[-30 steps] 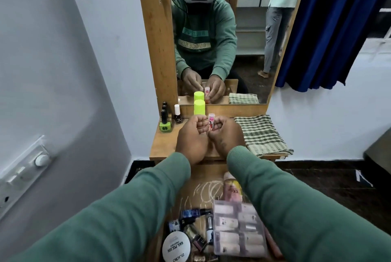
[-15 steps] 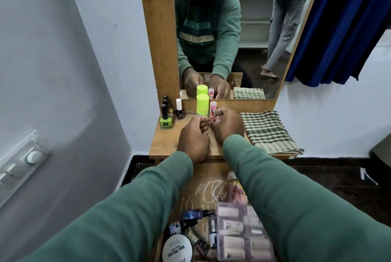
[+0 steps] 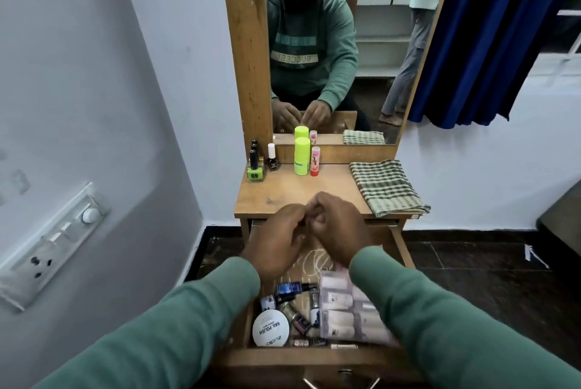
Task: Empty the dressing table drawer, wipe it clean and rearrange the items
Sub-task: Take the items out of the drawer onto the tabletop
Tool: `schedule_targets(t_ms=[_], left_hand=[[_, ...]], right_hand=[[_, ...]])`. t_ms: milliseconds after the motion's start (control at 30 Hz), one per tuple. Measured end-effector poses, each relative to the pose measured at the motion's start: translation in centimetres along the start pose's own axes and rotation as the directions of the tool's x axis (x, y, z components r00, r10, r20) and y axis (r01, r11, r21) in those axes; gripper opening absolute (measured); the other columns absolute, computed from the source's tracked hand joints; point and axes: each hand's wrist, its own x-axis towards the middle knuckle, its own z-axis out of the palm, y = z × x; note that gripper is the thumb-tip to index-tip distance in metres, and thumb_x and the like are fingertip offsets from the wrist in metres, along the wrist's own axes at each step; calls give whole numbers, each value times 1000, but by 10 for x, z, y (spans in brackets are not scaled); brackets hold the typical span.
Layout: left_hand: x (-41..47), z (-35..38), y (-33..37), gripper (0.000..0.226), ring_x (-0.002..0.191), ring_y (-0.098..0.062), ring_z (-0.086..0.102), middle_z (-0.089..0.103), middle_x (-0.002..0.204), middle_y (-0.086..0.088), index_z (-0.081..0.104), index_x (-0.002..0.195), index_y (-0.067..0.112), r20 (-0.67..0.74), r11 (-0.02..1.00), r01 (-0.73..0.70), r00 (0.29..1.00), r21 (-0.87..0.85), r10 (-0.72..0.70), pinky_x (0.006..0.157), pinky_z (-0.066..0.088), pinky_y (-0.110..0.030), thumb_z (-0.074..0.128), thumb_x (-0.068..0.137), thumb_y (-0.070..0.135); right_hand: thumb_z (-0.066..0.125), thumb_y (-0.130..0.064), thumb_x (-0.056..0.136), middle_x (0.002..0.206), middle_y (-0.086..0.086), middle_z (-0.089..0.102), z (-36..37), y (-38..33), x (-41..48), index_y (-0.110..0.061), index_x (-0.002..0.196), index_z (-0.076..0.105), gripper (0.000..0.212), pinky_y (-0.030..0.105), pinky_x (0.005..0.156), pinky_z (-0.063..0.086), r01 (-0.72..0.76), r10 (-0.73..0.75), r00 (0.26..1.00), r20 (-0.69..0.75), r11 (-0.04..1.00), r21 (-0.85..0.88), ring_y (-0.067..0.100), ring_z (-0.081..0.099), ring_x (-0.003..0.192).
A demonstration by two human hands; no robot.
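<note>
The drawer [image 3: 314, 358] of the wooden dressing table [image 3: 276, 196] is pulled out below me. In it lie a round white nail polish tin [image 3: 270, 329], a blue bottle [image 3: 292, 289], several small bottles and a clear plastic pouch [image 3: 352, 310]. My left hand [image 3: 279, 240] and my right hand [image 3: 338, 231] hover together over the table's front edge, fingers loosely curled and touching, with nothing seen in them. A pink lip balm [image 3: 315, 161] stands on the table top beside a lime green tube [image 3: 301, 156].
At the table's back left stand a green nail polish bottle [image 3: 255, 169] and a dark bottle with a white cap [image 3: 272, 159]. A folded checked cloth [image 3: 386, 187] lies on the right. A mirror [image 3: 330, 42], a wall switchboard [image 3: 53, 244] and a blue curtain [image 3: 503, 27] surround the table.
Both hands held the pink lip balm near the green tube. It now stands alone on the table, and both hands have drawn back toward the drawer.
</note>
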Motion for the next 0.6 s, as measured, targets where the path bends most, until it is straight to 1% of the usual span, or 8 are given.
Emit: schedule_targets(t_ms=[100, 167, 233, 267, 333, 433, 600], left_hand=[[-28, 5, -6, 27, 106, -7, 58, 62, 117, 10, 63, 120, 25, 38, 992, -35, 999, 119, 31, 93, 51, -29, 60, 96, 13], [-41, 9, -11, 15, 98, -12, 60, 66, 108, 6, 65, 107, 24, 115, 986, -25, 993, 167, 6, 83, 49, -31, 60, 94, 19], [-48, 13, -12, 10, 94, -21, 63, 67, 102, -1, 65, 100, 21, 218, 960, 11, 973, 279, -75, 79, 50, -37, 64, 91, 25], [-50, 14, -12, 12, 94, -25, 64, 67, 103, -4, 64, 101, 21, 261, 939, 31, 957, 344, -127, 79, 52, -39, 64, 90, 26], [-52, 17, -10, 16, 95, -28, 65, 68, 106, -7, 65, 104, 19, 288, 910, 48, 941, 411, -180, 82, 54, -40, 63, 90, 27], [-49, 24, -7, 20, 97, -30, 65, 67, 109, -10, 66, 107, 16, 293, 893, 66, 932, 445, -215, 84, 55, -41, 62, 92, 29], [-49, 32, -6, 24, 105, -30, 64, 68, 115, -11, 67, 114, 14, 261, 864, 71, 938, 499, -228, 90, 54, -41, 59, 95, 25]], right_hand=[[66, -28, 93, 82, -6, 66, 10, -4, -31, -26, 86, 62, 8, 36, 70, 58, 46, -36, 992, 123, 996, -79, 11, 63, 75], [64, -28, 91, 89, -2, 71, 18, -4, -43, -23, 90, 66, 5, 41, 77, 57, 79, -27, 961, 276, 981, -179, 19, 67, 82], [67, -27, 86, 105, 6, 74, 22, -5, -50, -19, 103, 70, 18, 41, 85, 55, 136, 14, 897, 442, 942, -306, 29, 68, 98], [69, -26, 85, 110, 10, 72, 24, -5, -52, -17, 108, 69, 25, 42, 88, 54, 160, 39, 871, 489, 919, -359, 31, 66, 103], [69, -22, 86, 114, 13, 70, 28, -7, -57, -13, 113, 69, 29, 44, 92, 54, 211, 58, 856, 514, 869, -448, 34, 65, 107], [64, -17, 89, 114, 14, 70, 34, -7, -60, -12, 113, 70, 24, 44, 94, 53, 235, 63, 870, 489, 818, -525, 35, 65, 107], [57, -13, 92, 113, 14, 70, 38, -5, -59, -13, 109, 70, 21, 42, 92, 49, 266, 41, 885, 465, 773, -576, 35, 65, 105]])
